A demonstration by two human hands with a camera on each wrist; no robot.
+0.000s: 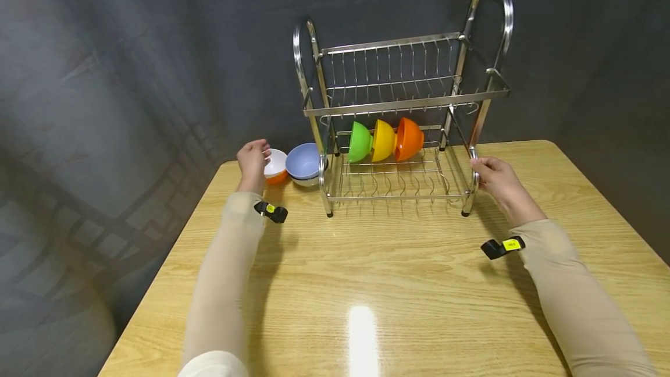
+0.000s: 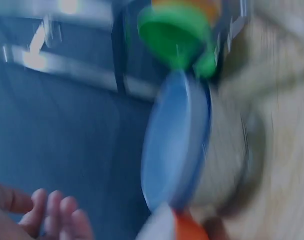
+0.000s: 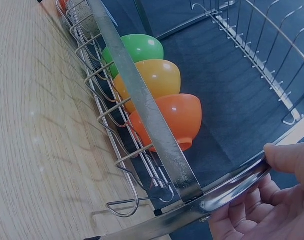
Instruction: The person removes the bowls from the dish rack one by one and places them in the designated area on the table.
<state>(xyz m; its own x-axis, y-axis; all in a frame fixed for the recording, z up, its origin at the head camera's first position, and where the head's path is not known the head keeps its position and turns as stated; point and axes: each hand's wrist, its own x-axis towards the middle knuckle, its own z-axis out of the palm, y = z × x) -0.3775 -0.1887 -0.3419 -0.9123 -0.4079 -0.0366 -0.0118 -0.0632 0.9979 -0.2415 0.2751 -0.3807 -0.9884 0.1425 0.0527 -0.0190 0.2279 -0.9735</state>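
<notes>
A two-tier metal dish rack (image 1: 398,196) stands toward the back of the table. My right hand (image 1: 497,182) grips its front right post, thumb on one side and fingers curled behind, as the right wrist view shows. On the lower tier, green (image 1: 359,143), yellow (image 1: 384,141) and orange bowls (image 3: 171,117) stand on edge in a row. Left of the rack, my left hand (image 1: 253,162) hovers beside a bowl (image 1: 275,166) with white inside and orange outside. Its fingers (image 2: 54,215) are loosely bent with nothing between them. A blue bowl (image 1: 303,160) sits stacked on another bowl.
The rack's upper tier (image 1: 389,68) has wire slots and looped side handles. A dark curtain (image 1: 157,45) hangs behind and left of the wooden table (image 1: 324,272). Both wrists wear black straps with small devices (image 1: 502,247).
</notes>
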